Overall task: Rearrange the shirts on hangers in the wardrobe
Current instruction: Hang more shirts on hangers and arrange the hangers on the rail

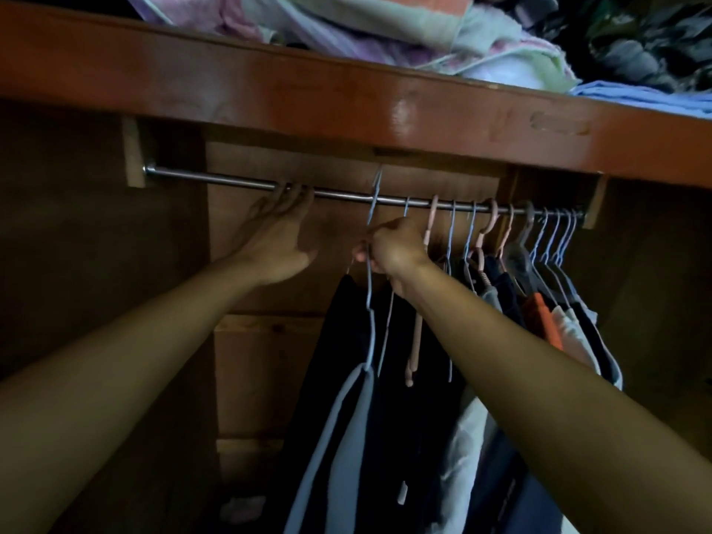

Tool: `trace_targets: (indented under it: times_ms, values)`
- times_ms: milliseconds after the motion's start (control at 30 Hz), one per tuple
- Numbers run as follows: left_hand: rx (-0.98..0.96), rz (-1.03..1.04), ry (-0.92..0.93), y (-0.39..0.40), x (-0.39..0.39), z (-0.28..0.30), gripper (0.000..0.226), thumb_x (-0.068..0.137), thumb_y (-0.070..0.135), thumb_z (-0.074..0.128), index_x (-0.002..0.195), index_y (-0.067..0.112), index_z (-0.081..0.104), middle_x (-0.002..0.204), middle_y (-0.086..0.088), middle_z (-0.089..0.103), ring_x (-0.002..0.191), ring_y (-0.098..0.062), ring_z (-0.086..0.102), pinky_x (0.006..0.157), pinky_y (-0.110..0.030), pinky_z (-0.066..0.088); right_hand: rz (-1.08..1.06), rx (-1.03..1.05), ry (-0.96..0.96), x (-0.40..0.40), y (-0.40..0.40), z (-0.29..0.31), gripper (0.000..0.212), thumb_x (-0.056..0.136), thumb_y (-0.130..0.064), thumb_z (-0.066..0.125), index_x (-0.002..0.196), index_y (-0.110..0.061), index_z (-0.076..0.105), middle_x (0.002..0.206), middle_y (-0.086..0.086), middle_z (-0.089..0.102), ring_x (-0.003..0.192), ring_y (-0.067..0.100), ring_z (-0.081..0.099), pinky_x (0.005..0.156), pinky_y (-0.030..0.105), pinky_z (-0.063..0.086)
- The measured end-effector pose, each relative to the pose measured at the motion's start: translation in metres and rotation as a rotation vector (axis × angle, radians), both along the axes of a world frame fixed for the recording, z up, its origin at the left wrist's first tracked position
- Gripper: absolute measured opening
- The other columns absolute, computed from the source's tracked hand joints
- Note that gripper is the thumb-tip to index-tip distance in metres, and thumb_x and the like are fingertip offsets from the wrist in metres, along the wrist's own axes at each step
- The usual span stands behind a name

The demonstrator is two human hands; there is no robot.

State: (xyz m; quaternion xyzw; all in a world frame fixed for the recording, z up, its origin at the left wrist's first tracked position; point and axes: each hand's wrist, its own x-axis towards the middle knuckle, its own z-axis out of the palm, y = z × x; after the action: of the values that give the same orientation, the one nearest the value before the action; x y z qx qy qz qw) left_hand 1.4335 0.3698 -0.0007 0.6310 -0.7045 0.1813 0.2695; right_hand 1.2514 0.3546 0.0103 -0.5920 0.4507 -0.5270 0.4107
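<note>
- Pinching tight, the right hand (pixel 393 250) has its fingers curled round the neck of a blue wire hanger (pixel 370 279), just below the rail (pixel 239 181).
- That hanger's hook (pixel 376 190) tilts up across the rail, and whether it sits on the bar I cannot tell.
- Hanging from it, right under the grip, is a pale grey-blue shirt (pixel 339 449), with a dark shirt (pixel 408 398) just beside.
- Left of the grip, the left hand (pixel 279 235) is spread, straight fingertips (pixel 296 188) touching the bare stretch of rail and gripping nothing.
- Right of the grip, the other hangers (pixel 501 229), pink and blue, crowd together with their shirts (pixel 551 314) bunched toward the rail's far end.
- Above it all, the wooden shelf (pixel 346 98) carries folded fabrics (pixel 385 28).
</note>
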Motion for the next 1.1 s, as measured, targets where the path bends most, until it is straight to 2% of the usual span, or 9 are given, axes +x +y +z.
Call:
trace_targets:
  times_ms: [100,300,433,500,700,833,900,967,1100]
  values:
    - [0.01,0.014,-0.001,-0.005,-0.001,0.0,0.092,0.089,0.041,0.064,0.158,0.018,0.007,0.166,-0.003,-0.001,0.151,-0.017,-0.007,0.12,-0.035,0.004,-0.037,-0.005,-0.017,-0.001,-0.017,0.004,0.026,0.096,0.003,0.046,0.073,-0.001,0.058,0.056,0.009,0.061,0.033,0.006,0.054,0.032,0.014,0.033]
    - [-0.031,-0.011,0.072,-0.009,0.004,0.003,0.087,0.089,0.04,0.065,0.157,0.02,0.014,0.165,-0.001,0.005,0.152,-0.016,-0.001,0.121,-0.036,0.009,-0.074,0.048,0.011,0.008,-0.045,-0.005,0.021,0.096,0.002,0.043,0.077,-0.003,0.051,0.056,0.011,0.059,0.035,0.01,0.053,0.03,0.013,0.027]
    - [-0.031,-0.014,0.069,-0.01,0.006,0.004,0.088,0.089,0.043,0.065,0.157,0.019,0.016,0.165,-0.001,0.008,0.152,-0.016,0.003,0.12,-0.035,0.011,-0.051,0.111,0.009,0.013,-0.056,-0.019,0.013,0.096,0.001,0.048,0.104,0.007,0.057,0.091,0.024,0.064,0.037,0.011,0.06,0.031,0.014,0.032]
    - [-0.047,-0.017,0.077,-0.01,0.006,0.006,0.086,0.089,0.045,0.064,0.157,0.018,0.018,0.165,-0.002,0.011,0.151,-0.017,0.006,0.119,-0.034,0.013,-0.033,0.132,0.03,0.012,-0.059,-0.026,0.016,0.096,0.001,0.05,0.107,0.009,0.057,0.096,0.025,0.064,0.047,0.019,0.065,0.033,0.018,0.038]
    - [0.005,-0.02,0.104,-0.008,0.003,0.011,0.087,0.09,0.044,0.064,0.157,0.018,0.017,0.165,-0.001,0.009,0.151,-0.016,0.004,0.12,-0.035,0.013,0.053,0.23,0.096,0.004,-0.054,-0.021,0.016,0.097,0.005,0.05,0.084,0.003,0.059,0.078,0.016,0.066,0.041,0.019,0.065,0.037,0.021,0.05]
    - [0.005,-0.054,0.162,-0.004,-0.004,0.01,0.086,0.088,0.042,0.066,0.157,0.02,0.02,0.165,0.0,0.012,0.151,-0.017,0.006,0.118,-0.032,0.012,0.09,0.22,0.247,-0.006,-0.045,-0.012,0.021,0.093,0.007,0.055,0.073,0.005,0.062,0.071,0.02,0.066,0.044,0.018,0.064,0.041,0.022,0.052]
    - [-0.045,-0.104,0.209,0.001,-0.011,0.009,0.082,0.087,0.038,0.069,0.154,0.019,0.027,0.162,-0.002,0.022,0.15,-0.018,0.015,0.115,-0.024,0.013,0.102,0.196,0.325,-0.016,-0.041,-0.007,0.024,0.091,0.001,0.061,0.068,-0.001,0.063,0.068,0.015,0.067,0.05,0.018,0.065,0.046,0.025,0.055]
    - [-0.063,-0.141,0.237,0.008,-0.02,0.008,0.075,0.086,0.035,0.071,0.15,0.019,0.036,0.156,-0.004,0.036,0.144,-0.02,0.031,0.109,-0.018,0.02,0.091,0.137,0.384,-0.028,-0.036,-0.003,0.023,0.091,-0.001,0.06,0.068,-0.004,0.063,0.064,0.011,0.068,0.047,0.015,0.066,0.043,0.022,0.052]
    - [0.055,-0.11,0.411,0.021,-0.029,0.014,0.051,0.086,0.035,0.072,0.133,0.021,0.058,0.128,0.001,0.064,0.117,-0.016,0.059,0.091,-0.017,0.038,0.093,-0.021,0.552,-0.062,-0.018,-0.002,0.019,0.089,-0.009,0.062,0.071,-0.009,0.069,0.062,0.004,0.071,0.054,0.014,0.07,0.045,0.019,0.05]
